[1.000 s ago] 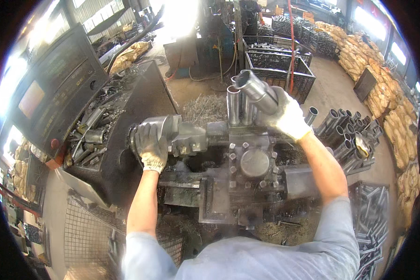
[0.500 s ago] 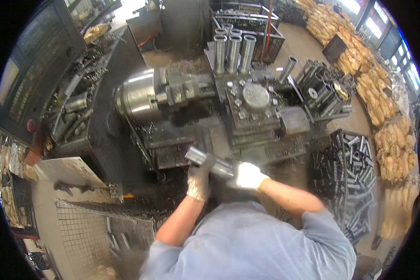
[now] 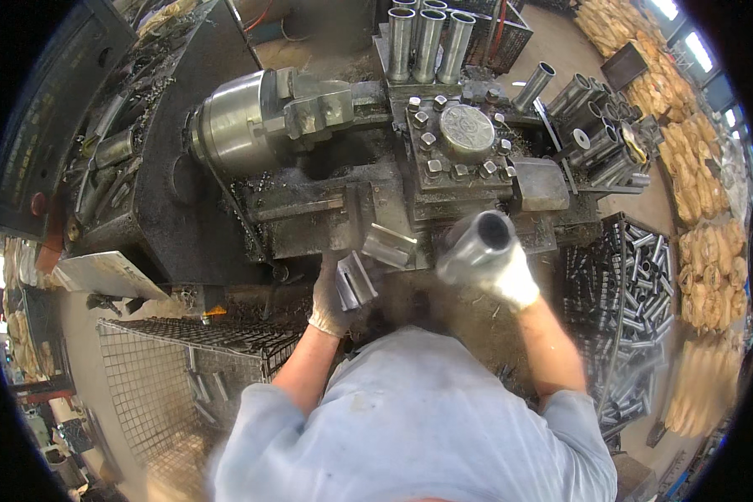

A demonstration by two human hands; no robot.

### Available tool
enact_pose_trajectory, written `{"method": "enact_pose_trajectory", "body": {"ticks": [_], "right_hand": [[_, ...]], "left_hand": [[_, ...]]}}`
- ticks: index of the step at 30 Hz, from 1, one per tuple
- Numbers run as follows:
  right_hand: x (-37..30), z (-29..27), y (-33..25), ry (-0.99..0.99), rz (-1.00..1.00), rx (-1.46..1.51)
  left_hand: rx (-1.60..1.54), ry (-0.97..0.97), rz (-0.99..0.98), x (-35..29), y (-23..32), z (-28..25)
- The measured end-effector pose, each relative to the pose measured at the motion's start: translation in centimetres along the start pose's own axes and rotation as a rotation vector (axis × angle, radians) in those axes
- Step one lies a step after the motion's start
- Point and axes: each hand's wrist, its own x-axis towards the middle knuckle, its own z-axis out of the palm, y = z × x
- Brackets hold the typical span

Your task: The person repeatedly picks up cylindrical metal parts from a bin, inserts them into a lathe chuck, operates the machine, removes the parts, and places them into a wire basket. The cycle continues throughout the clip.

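Note:
My left hand (image 3: 330, 299), in a dirty grey work glove, is closed on a split metal sleeve piece (image 3: 356, 281) with a slot down its middle. A second curved half-shell (image 3: 390, 246) appears just beyond it, near the front of the lathe; whether it rests on anything I cannot tell. My right hand (image 3: 513, 280), in a white glove, grips a shiny metal tube (image 3: 475, 248), apart from the sleeve piece and tilted with its open end up. The tube is slightly blurred by motion. Ahead of both hands is the lathe's square tool post (image 3: 463, 176).
The lathe chuck (image 3: 241, 125) is at the left. Several upright tubes (image 3: 427, 46) stand behind the tool post, with more piled on a rack (image 3: 594, 146) to the right. A bin of short metal pieces (image 3: 640, 293) stands at the right, a wire basket (image 3: 155, 368) at the lower left.
My hands have moved apart. The tube has come away to the right in my right hand, while the split sleeve piece stays in my left. A half-shell now shows separately. The view has shifted.

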Motion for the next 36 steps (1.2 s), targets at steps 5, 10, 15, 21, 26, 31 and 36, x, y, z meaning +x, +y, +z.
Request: {"method": "enact_pose_trajectory", "body": {"ticks": [5,10,15,21,26,31,36], "right_hand": [[1.3,-1.3,3.3,0.128,0.201,-0.197],[3.0,-8.4,0.0,-0.195,-0.010,-0.634],[18.5,-15.4,-4.7,0.225,-0.149,-0.727],[39.1,-12.9,-0.1,0.143,-0.107,-1.026],[34.1,-10.7,-6.0,0.095,-0.218,-1.013],[22.0,-5.7,-19.6,0.063,-0.865,-0.910],[11.6,3.2,-18.2,-0.148,-0.906,-0.601]], "left_hand": [[0.017,-0.065,0.055,0.4,0.4,0.4],[-0.292,-0.124,0.082,0.6,0.9,1.7],[0.025,-0.186,0.242,-0.4,1.0,4.3],[0.430,0.137,0.463,-1.6,0.3,5.6],[0.590,0.066,0.613,-2.9,3.4,8.2],[0.911,-0.028,0.964,-0.9,9.4,15.8],[1.194,0.032,1.452,-1.5,9.3,16.0]]}}
